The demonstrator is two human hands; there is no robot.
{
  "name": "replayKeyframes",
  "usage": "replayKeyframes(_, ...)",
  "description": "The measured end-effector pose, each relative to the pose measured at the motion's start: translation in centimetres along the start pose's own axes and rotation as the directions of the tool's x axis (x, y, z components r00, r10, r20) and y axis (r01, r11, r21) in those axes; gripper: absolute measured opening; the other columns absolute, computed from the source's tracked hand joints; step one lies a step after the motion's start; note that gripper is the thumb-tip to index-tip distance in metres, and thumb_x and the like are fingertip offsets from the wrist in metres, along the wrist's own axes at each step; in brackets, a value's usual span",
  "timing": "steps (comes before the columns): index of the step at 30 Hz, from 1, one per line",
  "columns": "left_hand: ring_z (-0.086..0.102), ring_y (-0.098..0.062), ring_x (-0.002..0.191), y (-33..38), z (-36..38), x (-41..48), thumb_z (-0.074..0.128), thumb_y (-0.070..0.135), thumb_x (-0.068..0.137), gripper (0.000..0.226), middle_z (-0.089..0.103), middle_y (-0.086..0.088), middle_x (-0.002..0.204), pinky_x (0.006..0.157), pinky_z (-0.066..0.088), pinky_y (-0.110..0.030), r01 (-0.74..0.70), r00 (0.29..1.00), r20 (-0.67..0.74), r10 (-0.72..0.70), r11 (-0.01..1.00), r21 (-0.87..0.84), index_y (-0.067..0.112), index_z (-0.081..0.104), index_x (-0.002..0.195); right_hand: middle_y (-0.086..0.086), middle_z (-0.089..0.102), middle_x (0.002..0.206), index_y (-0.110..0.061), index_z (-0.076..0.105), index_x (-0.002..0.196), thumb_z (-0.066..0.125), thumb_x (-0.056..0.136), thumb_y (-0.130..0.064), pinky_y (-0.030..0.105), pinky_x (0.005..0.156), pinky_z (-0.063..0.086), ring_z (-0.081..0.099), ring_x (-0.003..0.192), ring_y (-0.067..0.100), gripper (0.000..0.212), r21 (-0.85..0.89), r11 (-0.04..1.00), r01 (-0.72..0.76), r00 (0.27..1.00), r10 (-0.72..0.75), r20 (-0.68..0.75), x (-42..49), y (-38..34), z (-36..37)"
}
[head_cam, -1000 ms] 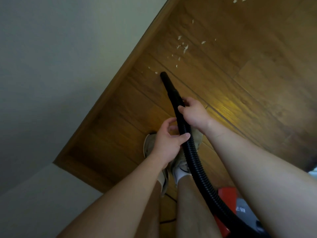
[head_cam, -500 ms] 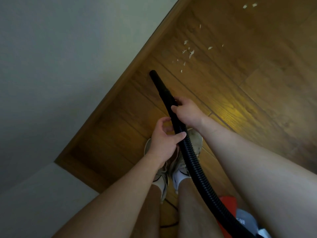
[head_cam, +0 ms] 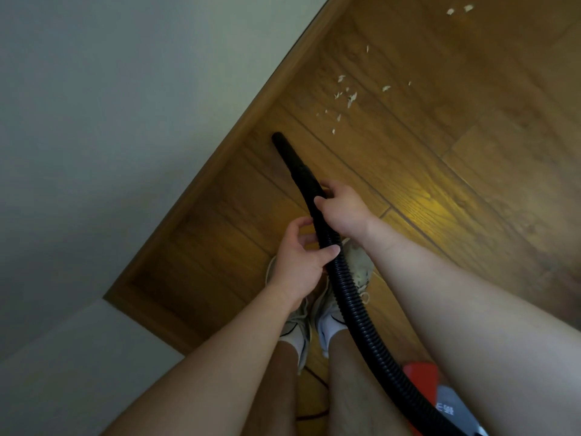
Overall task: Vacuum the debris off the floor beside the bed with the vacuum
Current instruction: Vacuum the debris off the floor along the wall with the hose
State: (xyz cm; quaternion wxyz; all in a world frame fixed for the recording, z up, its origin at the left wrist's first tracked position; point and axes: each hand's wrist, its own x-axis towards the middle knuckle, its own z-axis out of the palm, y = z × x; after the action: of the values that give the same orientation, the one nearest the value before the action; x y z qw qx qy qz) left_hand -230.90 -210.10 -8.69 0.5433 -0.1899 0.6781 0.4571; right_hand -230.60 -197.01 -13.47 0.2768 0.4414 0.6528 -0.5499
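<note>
A black ribbed vacuum hose (head_cam: 355, 306) runs from the red and grey vacuum body (head_cam: 434, 391) at the lower right up to a smooth black nozzle (head_cam: 284, 149). The nozzle tip rests on the wooden floor (head_cam: 440, 152) close to the baseboard. My right hand (head_cam: 342, 209) grips the hose just behind the nozzle. My left hand (head_cam: 301, 262) wraps the ribbed hose lower down. Several small white scraps of debris (head_cam: 345, 96) lie on the floor beyond the nozzle, to its upper right. Two more scraps (head_cam: 459, 9) lie farther off near the top edge.
A pale wall (head_cam: 125, 121) fills the left side, edged by a wooden baseboard (head_cam: 251, 111) that turns a corner at the lower left. My feet in light shoes (head_cam: 358, 272) stand under my hands. A thin dark cable (head_cam: 314, 415) lies on the floor between my legs.
The nozzle tip has swung left, away from the scraps and toward the baseboard. The small bits that lay right by the tip a second ago are no longer seen. Both hands keep their grip.
</note>
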Motion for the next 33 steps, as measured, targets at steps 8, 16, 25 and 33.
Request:
replayKeyframes(8,0.073,-0.011,0.092,1.3,2.9,0.7,0.072,-0.005,0.087,0.058,0.067,0.0,0.117,0.08,0.062,-0.03,-0.004,0.998,0.066,0.005,1.0,-0.011,0.029,0.05,0.129,0.01,0.064,0.128,-0.013,0.044,0.147,0.053,0.099,-0.017,0.043,0.098,0.052,0.065,0.107,0.028,0.049,0.101,0.995,-0.023,0.993,0.035,-0.113,0.0,1.5,-2.9)
replayKeyframes(16,0.072,-0.017,0.102,1.8,4.9,1.1,0.076,0.001,0.085,0.055,0.068,0.002,0.116,0.095,0.058,-0.046,-0.015,0.996,0.089,0.007,0.996,0.091,0.041,0.053,0.115,0.008,0.065,0.126,-0.014,0.045,0.146,0.051,0.099,-0.018,0.035,0.092,0.053,0.065,0.105,0.025,0.047,0.147,0.988,-0.045,0.99,0.064,-0.126,-0.2,2.6,-5.1)
replayKeyframes(25,0.072,-0.022,0.104,0.8,5.9,0.0,0.073,-0.003,0.086,0.057,0.069,-0.005,0.117,0.097,0.057,-0.049,0.014,0.989,0.148,-0.03,0.994,0.109,0.029,0.052,0.128,0.011,0.063,0.131,-0.013,0.047,0.145,0.052,0.099,-0.017,0.036,0.099,0.049,0.061,0.115,0.028,0.046,0.145,0.987,-0.067,0.981,0.092,-0.172,-2.2,4.6,-5.6)
replayKeyframes(33,0.071,-0.019,0.105,1.5,6.8,0.6,0.073,0.0,0.087,0.056,0.068,-0.004,0.122,0.095,0.058,-0.043,-0.021,0.986,0.167,-0.003,0.99,0.14,0.032,0.052,0.128,0.009,0.062,0.133,-0.013,0.046,0.145,0.051,0.101,-0.02,0.03,0.096,0.045,0.06,0.118,0.026,0.045,0.194,0.98,-0.052,0.972,0.094,-0.215,-2.1,4.7,-6.9)
